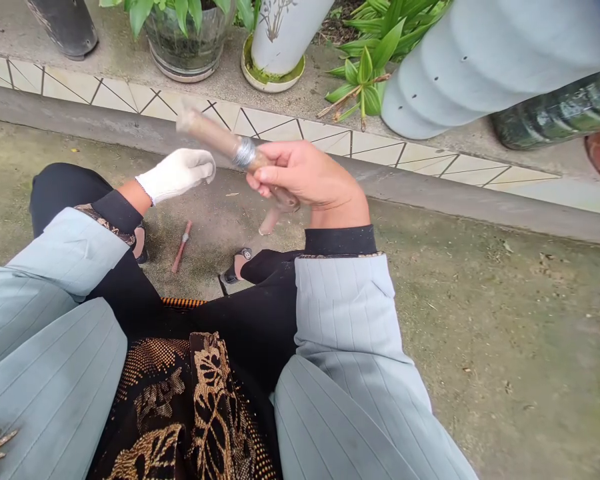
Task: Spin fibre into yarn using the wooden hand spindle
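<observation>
My right hand (303, 175), bare, is closed around the end of a brown stick (217, 137) with a grey band wrapped round it. The stick slants up to the left, and its far end is blurred. Below the same hand, another blurred pale brown piece (271, 219) sticks out; whether it belongs to the stick I cannot tell. My left hand (177, 175) wears a white glove and hangs just below the stick, apart from it. Its fingers are curled together, with nothing visible in them. Between my feet, a thin reddish-brown stick (181, 247) with a grey middle band lies on the ground.
Ahead runs a low tiled ledge (325, 137). On it stand a glass pot with a plant (187, 40), a white pot (283, 37) in a saucer, a large grey ribbed container (480, 63) and a dark green bottle (555, 110). Concrete ground (505, 320) stretches to my right.
</observation>
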The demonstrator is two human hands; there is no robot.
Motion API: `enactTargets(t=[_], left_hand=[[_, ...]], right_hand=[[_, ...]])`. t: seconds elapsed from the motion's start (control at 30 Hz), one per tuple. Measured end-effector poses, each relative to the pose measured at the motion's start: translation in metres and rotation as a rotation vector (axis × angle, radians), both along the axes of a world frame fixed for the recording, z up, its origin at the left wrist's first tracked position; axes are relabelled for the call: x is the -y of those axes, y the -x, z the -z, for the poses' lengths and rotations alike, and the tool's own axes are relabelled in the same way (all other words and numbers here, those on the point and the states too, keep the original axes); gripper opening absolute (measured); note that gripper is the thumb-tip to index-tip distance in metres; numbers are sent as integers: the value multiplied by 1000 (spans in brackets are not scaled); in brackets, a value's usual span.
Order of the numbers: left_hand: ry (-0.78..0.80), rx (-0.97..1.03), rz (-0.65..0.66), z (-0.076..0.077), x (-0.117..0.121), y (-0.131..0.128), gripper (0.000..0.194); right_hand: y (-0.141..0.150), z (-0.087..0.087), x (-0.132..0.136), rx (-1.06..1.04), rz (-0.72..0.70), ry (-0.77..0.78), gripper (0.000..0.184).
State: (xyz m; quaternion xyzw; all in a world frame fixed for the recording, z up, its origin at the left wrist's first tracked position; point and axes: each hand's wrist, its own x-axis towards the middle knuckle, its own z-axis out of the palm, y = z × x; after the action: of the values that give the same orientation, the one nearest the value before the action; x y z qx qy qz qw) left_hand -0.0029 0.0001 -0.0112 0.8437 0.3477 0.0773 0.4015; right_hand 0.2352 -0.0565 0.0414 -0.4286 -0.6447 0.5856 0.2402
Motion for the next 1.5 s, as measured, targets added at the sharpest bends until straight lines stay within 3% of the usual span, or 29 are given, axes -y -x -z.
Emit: enactTargets(t=[0.07,0.13,0.17,0.23,0.33,0.4,0.47,0.53,0.7,0.8,0.9,1.0,1.1,1.2,1.27,1.33,1.4,1.5], left_hand=[[71,30,17,3,8,-4,28],[144,50,92,4,15,-7,28],[165,51,137,4,18,-8,27],[149,41,198,1,20,-9,28],[73,2,212,-4,18,-7,29],[13,-28,183,-7,16,-5,28],[-28,-46,139,-9,13,-2,27],[-43,-40,95,-10,9,0,26],[-27,39,-1,-7,2,5,25],[58,97,-44,1,1,3,25],[134,123,-28,8,6,-2,30],[166,103,73,8,14,-7,31],[193,69,165,2,20,-9,32],[203,67,201,-7,22,-8,33],[192,71,198,-12,20,-6,31],[162,73,175,-15,17,-2,30],[124,70,134,-17,15,1,28],[87,74,79,-17,11,4,26]], right_hand=[[-5,3,-3,-85,251,-84,21],[-7,11,-9,-23,447,-111,18],[-7,15,-13,76,517,-114,16],[-5,24,-18,428,507,-115,12],[5,33,-21,957,189,-65,11],[15,35,-19,1086,-114,45,14],[23,36,-15,1049,-341,145,14],[29,34,-11,936,-459,193,14],[22,21,-5,494,-519,251,20],[10,11,-2,121,-364,203,31],[-1,6,-2,-161,1,59,39],[-8,10,-6,-244,342,-37,33],[-11,20,-14,-74,551,-66,23],[-10,32,-21,456,604,-131,18],[-7,38,-23,784,481,-173,13],[-2,41,-23,942,245,-143,14],[6,41,-19,968,-60,-21,15],[18,36,-11,839,-437,172,13]])
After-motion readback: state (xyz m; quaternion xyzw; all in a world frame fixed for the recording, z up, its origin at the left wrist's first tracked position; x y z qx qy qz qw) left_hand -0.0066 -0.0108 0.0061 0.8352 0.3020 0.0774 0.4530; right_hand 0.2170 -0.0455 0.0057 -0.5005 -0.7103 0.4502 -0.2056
